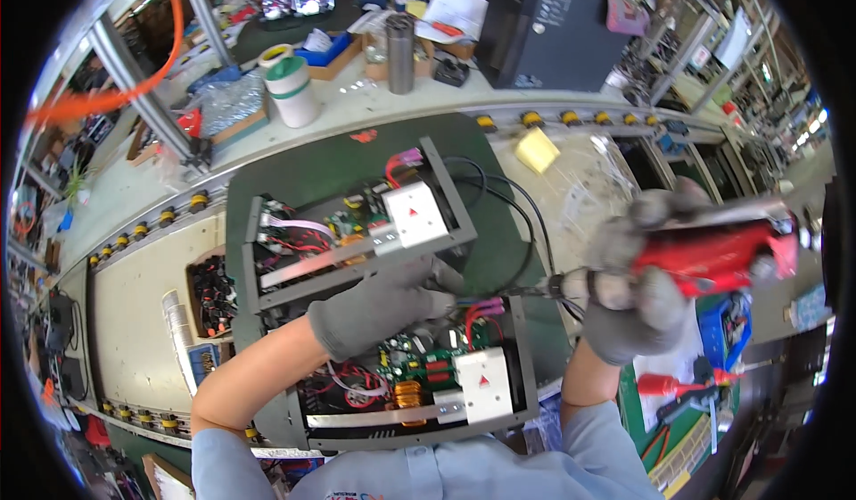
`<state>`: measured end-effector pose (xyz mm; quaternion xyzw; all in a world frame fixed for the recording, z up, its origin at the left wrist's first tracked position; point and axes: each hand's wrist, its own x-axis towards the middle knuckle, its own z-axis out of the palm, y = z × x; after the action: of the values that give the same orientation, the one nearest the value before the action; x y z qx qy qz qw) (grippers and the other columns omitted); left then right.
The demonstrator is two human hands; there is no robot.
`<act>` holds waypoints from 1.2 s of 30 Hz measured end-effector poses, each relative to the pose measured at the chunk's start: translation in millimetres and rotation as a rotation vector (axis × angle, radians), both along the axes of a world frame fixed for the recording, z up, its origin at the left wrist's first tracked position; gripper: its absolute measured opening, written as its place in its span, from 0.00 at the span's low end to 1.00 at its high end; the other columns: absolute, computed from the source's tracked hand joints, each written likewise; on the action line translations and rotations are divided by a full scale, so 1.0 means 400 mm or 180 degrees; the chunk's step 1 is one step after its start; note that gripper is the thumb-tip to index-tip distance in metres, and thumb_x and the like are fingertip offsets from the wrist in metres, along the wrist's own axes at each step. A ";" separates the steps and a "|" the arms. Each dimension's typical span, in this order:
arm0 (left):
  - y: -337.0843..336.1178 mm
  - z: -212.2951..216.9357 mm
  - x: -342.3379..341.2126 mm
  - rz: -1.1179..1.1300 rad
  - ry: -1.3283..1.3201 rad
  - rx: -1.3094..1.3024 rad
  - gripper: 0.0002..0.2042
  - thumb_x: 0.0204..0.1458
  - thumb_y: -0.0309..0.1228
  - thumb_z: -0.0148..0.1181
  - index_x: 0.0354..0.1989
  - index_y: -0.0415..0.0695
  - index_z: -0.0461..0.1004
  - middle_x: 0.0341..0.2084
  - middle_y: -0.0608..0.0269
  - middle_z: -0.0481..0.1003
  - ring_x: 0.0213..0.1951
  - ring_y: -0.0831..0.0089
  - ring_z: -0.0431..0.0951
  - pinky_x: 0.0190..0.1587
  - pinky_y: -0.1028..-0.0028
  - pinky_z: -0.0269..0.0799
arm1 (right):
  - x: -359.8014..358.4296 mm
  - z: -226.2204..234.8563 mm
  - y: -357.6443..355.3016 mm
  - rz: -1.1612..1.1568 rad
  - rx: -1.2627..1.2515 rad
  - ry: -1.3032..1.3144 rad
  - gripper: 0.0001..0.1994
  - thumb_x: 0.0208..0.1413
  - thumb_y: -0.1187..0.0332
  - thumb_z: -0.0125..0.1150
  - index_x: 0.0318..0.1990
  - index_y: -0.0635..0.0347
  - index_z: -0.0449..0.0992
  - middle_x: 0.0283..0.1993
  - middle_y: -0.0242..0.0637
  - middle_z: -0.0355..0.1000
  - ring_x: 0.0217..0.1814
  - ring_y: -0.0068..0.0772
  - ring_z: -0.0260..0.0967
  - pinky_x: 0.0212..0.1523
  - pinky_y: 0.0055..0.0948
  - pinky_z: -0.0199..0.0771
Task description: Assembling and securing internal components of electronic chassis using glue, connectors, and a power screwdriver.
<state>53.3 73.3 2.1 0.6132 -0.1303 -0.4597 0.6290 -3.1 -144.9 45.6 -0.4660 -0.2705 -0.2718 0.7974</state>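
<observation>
Two open dark metal chassis with circuit boards lie on a green mat [294,174]: a far chassis [357,228] and a near chassis [419,388]. Each shows red and black wires and a white box with a red mark. My left hand [383,304], in a grey glove, rests on the edge between the two chassis, fingers curled over the frame. My right hand [637,308], also gloved, grips a red powered screwdriver [713,255]. Its tip points left toward the near chassis's right corner.
A conveyor bench with yellow rollers [535,118] runs across. Behind it stand a white tape roll [292,90], a metal cylinder [400,52] and a dark box [553,27]. A tray of small parts [212,295] sits left; red-handled tools [678,384] lie right.
</observation>
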 end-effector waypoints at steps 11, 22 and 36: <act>0.072 -0.021 0.122 0.1394 0.0730 -0.1388 0.11 0.52 0.27 0.54 0.43 0.39 0.66 0.38 0.57 0.71 0.42 0.72 0.72 0.46 0.77 0.71 | 0.184 0.034 0.110 0.0122 0.0762 -0.0279 0.29 0.42 0.69 0.57 0.54 0.62 0.56 0.45 0.42 0.64 0.32 0.26 0.64 0.34 0.26 0.65; 0.089 -0.055 0.161 0.1352 0.0790 -0.1477 0.13 0.54 0.35 0.54 0.42 0.40 0.67 0.28 0.66 0.69 0.25 0.83 0.66 0.25 0.86 0.64 | 0.236 0.010 0.142 0.0219 0.0839 -0.0102 0.29 0.42 0.70 0.57 0.54 0.59 0.56 0.45 0.40 0.65 0.26 0.22 0.58 0.30 0.25 0.61; 0.083 -0.060 0.149 0.1408 0.0584 -0.1080 0.18 0.51 0.48 0.55 0.34 0.43 0.68 0.18 0.73 0.66 0.15 0.87 0.59 0.16 0.86 0.54 | 0.216 0.002 0.157 0.0662 0.1026 -0.0007 0.28 0.42 0.74 0.60 0.53 0.56 0.57 0.45 0.39 0.66 0.28 0.24 0.65 0.29 0.25 0.68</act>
<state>112.8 106.5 -21.9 0.4686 -0.0111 -0.3366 0.8167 83.3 -82.2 46.3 -0.3015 -0.2710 -0.2283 0.8852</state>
